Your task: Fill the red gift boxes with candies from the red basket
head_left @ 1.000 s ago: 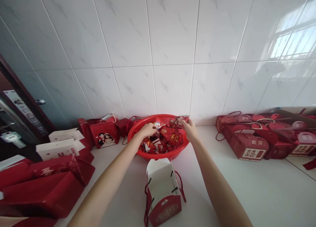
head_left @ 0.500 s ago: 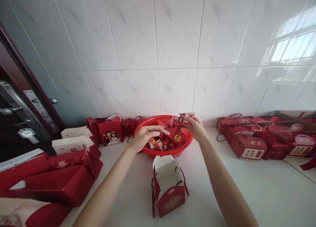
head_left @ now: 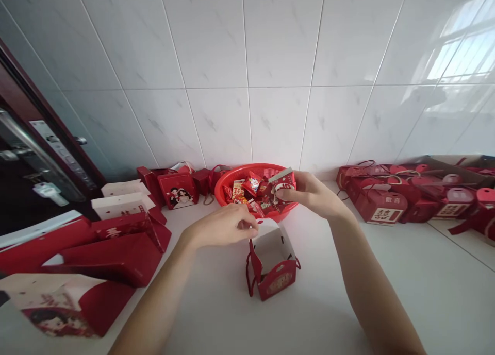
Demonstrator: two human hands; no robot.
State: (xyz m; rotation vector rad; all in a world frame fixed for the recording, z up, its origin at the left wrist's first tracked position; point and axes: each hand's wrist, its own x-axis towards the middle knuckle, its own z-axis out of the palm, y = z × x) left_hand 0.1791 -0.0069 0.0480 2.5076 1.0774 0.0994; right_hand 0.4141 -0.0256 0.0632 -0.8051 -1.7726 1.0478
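A red basket (head_left: 228, 174) of wrapped sweets (head_left: 252, 184) stands against the wall. In front of it, an open red gift box (head_left: 276, 283) with a white inside and cord handles sits on the white surface. My right hand (head_left: 309, 192) is closed on red candy packets (head_left: 284, 187), held over the basket's right side. At the box's back left edge is my left hand (head_left: 230, 225), its fingers curled near the white flap; whether anything is between them cannot be seen.
Red gift boxes stand at the left (head_left: 112, 252), with a picture box (head_left: 178, 192) by the wall. More red boxes (head_left: 382, 203) are grouped at the right. A dark door with keys (head_left: 50, 191) is at the far left.
My left hand has moved from over the basket down to the gift box's flap. My right hand keeps the packets and has come a little nearer. The view has tilted down slightly.
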